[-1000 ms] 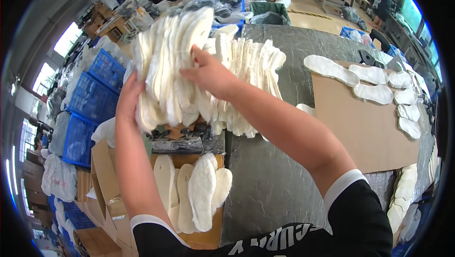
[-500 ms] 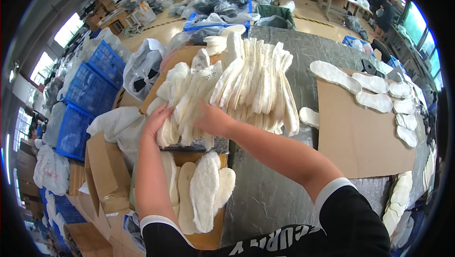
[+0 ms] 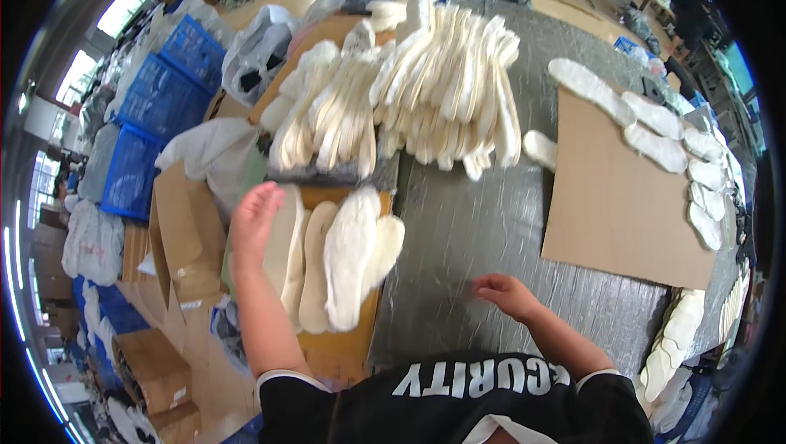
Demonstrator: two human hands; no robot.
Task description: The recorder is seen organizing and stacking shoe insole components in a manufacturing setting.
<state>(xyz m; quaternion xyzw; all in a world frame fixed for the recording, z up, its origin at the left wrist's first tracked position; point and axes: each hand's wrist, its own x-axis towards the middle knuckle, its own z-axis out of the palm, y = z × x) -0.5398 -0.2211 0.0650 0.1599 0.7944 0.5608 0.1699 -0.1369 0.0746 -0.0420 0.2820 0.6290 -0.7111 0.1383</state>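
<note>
Both hands empty above the table, insoles stacked ahead.

We found the left hand (image 3: 255, 216) open with fingers spread, resting on the left edge of a small row of white insoles (image 3: 332, 260) lying in an open cardboard box (image 3: 344, 346) at the table's near-left edge. The right hand (image 3: 503, 292) hovered loosely curled, holding nothing, over bare grey table (image 3: 475, 223). The large fanned pile of insoles (image 3: 409, 100) stood well apart, toward the far edge. A cardboard sheet (image 3: 622, 198) lay to the right, more insoles (image 3: 655, 129) lining its far and right edges.
</note>
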